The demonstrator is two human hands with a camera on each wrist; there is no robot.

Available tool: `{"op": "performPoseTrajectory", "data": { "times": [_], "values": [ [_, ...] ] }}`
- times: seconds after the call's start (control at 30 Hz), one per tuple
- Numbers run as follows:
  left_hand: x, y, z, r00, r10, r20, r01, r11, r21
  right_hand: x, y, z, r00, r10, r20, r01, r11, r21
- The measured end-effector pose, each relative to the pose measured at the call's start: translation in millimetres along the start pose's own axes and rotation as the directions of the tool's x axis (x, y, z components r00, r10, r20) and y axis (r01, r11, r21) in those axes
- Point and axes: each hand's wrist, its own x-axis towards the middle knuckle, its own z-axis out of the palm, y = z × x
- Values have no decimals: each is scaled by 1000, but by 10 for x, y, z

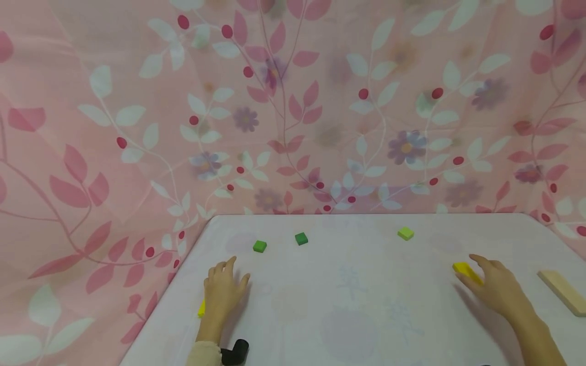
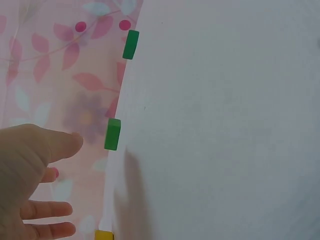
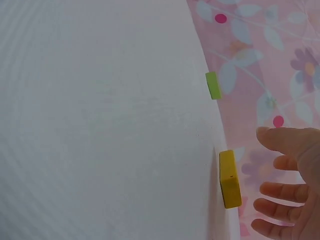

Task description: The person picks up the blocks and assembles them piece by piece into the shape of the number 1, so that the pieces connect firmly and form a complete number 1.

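Yellow block [image 1: 466, 269]: rests on the counter [image 1: 348, 315], partly hidden by the right hand [image 1: 500, 287]; every place below is told from this block.
Right hand: just beside it, on its right; released, fingers loosely spread, holding nothing; the right wrist view shows a gap between fingertips and block.
Left hand [image 1: 222, 290]: well to its left; also released, thumb apart from the fingers, nothing held.
Second yellow block [image 1: 202, 309]: far to its left and a bit nearer the person, mostly hidden by the left hand.
Lime block [image 1: 405, 233]: farther from the person and to its left.
Two green blocks [image 1: 301, 238]: well to its left and farther from the person.
Plank [image 1: 563, 292]: to its right.
Handling: the yellow block looks like painted wood, so probably light, stiff, sturdy, slightly slick.
Hold: best pinched mid-length across its long sides, thumb opposite fingers.
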Motion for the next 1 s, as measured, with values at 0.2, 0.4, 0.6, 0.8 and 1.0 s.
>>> {"op": "performPoseTrajectory", "data": {
  "times": [0.2, 0.4, 0.6, 0.8, 1.0],
  "values": [
    [-24, -111, -5, 998, -50, 36, 49, 998, 34, -3, 73, -43, 1000, 18, 24, -17, 1000, -21],
    [-45, -203, -12, 990, -114, 78, 111, 993, 48, -16, 129, -79, 997, 45, 69, -43, 999, -29],
    [-61, -257, -36, 974, -179, 138, 173, 983, 53, -22, 188, -70, 988, 77, 134, -72, 997, -38],
    [-57, -267, -54, 960, -208, 186, 198, 978, 67, -19, 221, -52, 983, 80, 163, -76, 997, -26],
    [-60, -291, -71, 956, -218, 197, 209, 976, 67, 5, 213, -42, 976, 99, 195, -98, 995, -15]
  ]
}}
